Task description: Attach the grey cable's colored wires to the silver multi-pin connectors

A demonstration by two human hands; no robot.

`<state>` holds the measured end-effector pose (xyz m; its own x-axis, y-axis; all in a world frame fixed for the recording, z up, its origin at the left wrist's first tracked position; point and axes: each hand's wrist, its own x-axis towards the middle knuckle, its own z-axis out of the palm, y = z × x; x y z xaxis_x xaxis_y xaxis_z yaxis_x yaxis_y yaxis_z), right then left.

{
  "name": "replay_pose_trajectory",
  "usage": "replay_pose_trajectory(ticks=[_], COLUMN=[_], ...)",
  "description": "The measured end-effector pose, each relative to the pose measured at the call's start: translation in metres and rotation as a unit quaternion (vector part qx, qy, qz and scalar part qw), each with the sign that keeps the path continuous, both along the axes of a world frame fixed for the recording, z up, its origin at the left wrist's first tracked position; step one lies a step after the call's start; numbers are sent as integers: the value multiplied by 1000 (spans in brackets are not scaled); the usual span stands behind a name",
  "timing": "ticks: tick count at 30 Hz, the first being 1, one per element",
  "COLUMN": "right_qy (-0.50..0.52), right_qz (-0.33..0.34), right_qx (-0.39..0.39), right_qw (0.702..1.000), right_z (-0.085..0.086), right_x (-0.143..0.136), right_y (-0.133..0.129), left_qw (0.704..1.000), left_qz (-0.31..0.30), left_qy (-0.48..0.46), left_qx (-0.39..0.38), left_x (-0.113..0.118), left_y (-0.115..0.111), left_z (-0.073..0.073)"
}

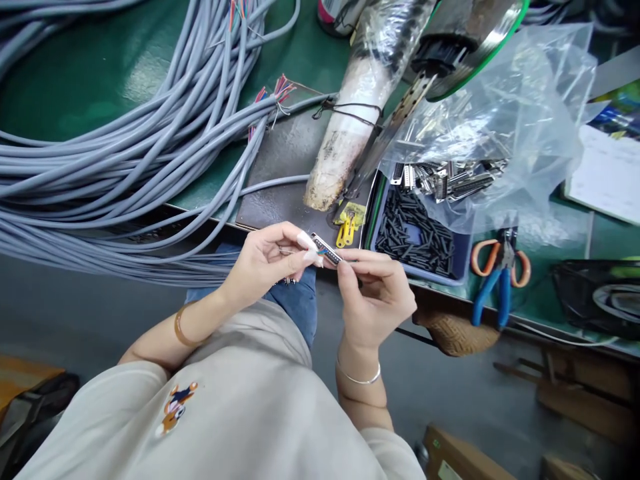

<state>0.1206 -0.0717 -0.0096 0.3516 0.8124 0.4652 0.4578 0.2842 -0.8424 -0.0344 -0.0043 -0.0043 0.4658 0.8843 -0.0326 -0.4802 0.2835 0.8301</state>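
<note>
Your desk [100, 80], green-topped, fills the upper field; every place below is given relative to the connector [327, 250] held between your hands just off the desk's near edge.

Up and to the left of the connector, a large coil of grey cables [125, 167] lies across the desk, some ends stripped to coloured wires. Up and to the right, a clear plastic bag [525, 120] holds metal shells, and below it a blue tray [417, 233] of short black sleeves sits just beside the connector. Farther right lie blue-handled pliers [493, 287]. Directly above the connector a yellow clip [345, 230] rests on a dark plate.

Your left hand [265, 263] pinches the connector's upper-left end with fingertips pressed together; thin wire seems to run into this grip, though it is too small to tell. Your right hand [375, 293] pinches the lower-right end between thumb and forefinger. The connector's long axis runs from upper left to lower right, bridging both hands; neither hand is nearer, as both touch it.
</note>
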Motion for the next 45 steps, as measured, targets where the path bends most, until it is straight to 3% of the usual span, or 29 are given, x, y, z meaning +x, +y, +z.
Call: replay_pose_trajectory(ticks=[5,10,16,25,27,29,32,37,45], right_qy=[-19,-37,-146,-39,13,38,-20,-130,-167], right_qz=[-10,-12,-28,55,45,-12,-78,16,8], right_qx=[5,-32,45,-35,-36,-4,49,18,62], right_qw=[1000,999,988,997,998,999,996,991,984], right_z=[2,2,-3,9,9,9,8,2,-6], right_x=[4,5,5,5,5,7,12,11,7], right_y=[4,5,8,10,12,14,16,15,22], left_qw=[988,992,994,992,994,995,996,995,988], left_qz=[-15,1,37,53,49,47,49,54,114], left_qy=[93,103,105,106,96,87,80,77,106], left_qx=[124,67,21,30,25,15,-12,-29,8], left_x=[-3,3,10,13,13,12,11,12,21], left_y=[0,-2,-1,-4,-4,-3,0,3,6], left_z=[1,0,0,-1,-1,0,0,0,-1])
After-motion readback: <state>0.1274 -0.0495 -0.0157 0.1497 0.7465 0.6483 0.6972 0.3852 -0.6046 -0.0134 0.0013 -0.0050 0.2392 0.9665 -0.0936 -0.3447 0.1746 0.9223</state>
